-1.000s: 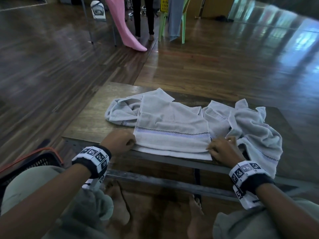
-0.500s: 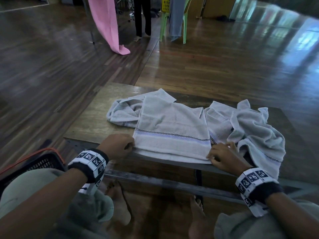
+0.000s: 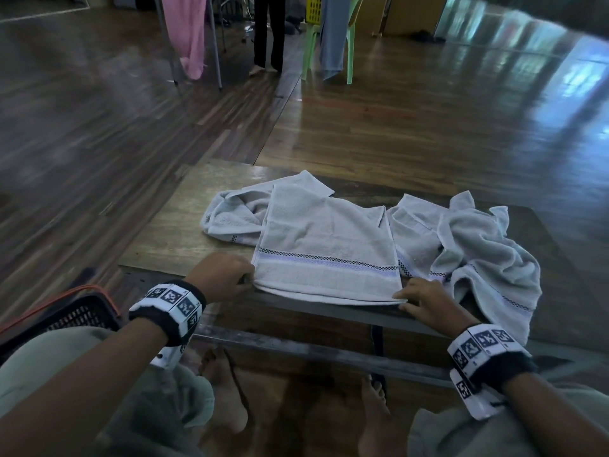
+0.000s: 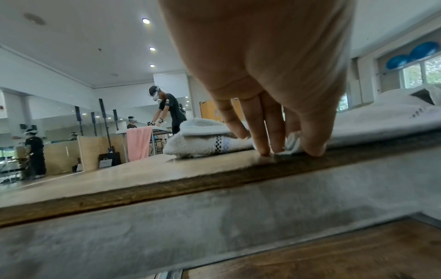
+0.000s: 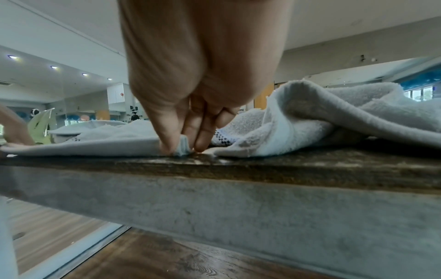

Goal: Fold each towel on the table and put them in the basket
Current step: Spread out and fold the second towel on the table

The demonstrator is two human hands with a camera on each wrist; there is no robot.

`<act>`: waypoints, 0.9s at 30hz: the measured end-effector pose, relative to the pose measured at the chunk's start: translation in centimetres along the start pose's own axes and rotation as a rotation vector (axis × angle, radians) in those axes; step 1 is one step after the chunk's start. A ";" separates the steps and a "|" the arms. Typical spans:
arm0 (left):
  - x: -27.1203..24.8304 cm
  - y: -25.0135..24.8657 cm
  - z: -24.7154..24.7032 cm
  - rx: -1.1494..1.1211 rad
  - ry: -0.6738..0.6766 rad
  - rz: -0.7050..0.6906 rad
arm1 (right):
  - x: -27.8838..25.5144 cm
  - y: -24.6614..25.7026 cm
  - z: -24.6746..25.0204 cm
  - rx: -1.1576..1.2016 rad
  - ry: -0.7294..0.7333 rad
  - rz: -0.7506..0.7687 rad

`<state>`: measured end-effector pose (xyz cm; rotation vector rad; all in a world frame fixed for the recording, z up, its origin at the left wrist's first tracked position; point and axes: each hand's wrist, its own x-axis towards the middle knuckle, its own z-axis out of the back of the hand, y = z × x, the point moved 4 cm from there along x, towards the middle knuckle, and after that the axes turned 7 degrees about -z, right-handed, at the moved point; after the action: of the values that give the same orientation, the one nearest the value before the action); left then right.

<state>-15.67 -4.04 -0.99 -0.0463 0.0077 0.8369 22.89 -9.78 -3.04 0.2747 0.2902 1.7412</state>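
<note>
A pale grey towel (image 3: 326, 252) with a checkered stripe lies flat and doubled over at the near edge of the wooden table (image 3: 171, 239). My left hand (image 3: 224, 275) pinches its near left corner (image 4: 292, 140). My right hand (image 3: 425, 298) pinches the near right corner (image 5: 182, 146) between thumb and fingers. A second towel (image 3: 230, 216) lies bunched behind on the left. A third towel (image 3: 484, 255) is crumpled on the right and hangs over the table's front. The dark basket (image 3: 75, 315) with an orange handle stands low at my left.
My bare feet (image 3: 224, 397) rest under the table beside its metal frame. Further off on the wooden floor stand a green chair (image 3: 329, 37), a rack with a pink cloth (image 3: 188, 34) and a person's legs (image 3: 268, 31).
Both hands have slid along the towel's near edge toward me and now pinch its two front corners. The head view has tipped up a little.
</note>
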 end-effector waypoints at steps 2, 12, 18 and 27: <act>0.4 0.2 0.6 -0.023 -0.017 0.025 | 0.0 0.0 -0.1 0.010 -0.024 -0.019; 1.4 1.2 5.4 -0.329 -0.284 0.062 | 0.9 1.5 6.2 0.104 -0.400 -0.040; 2.5 2.4 11.4 -0.228 -0.460 -0.002 | 2.7 3.1 11.9 0.129 -0.551 -0.002; 3.0 2.2 19.2 -0.403 -0.723 0.010 | 4.0 6.1 19.8 0.218 -0.574 -0.001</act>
<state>-15.57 0.52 18.05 -0.1201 -0.8419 0.8166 23.24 -6.18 17.77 0.9100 0.0581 1.5543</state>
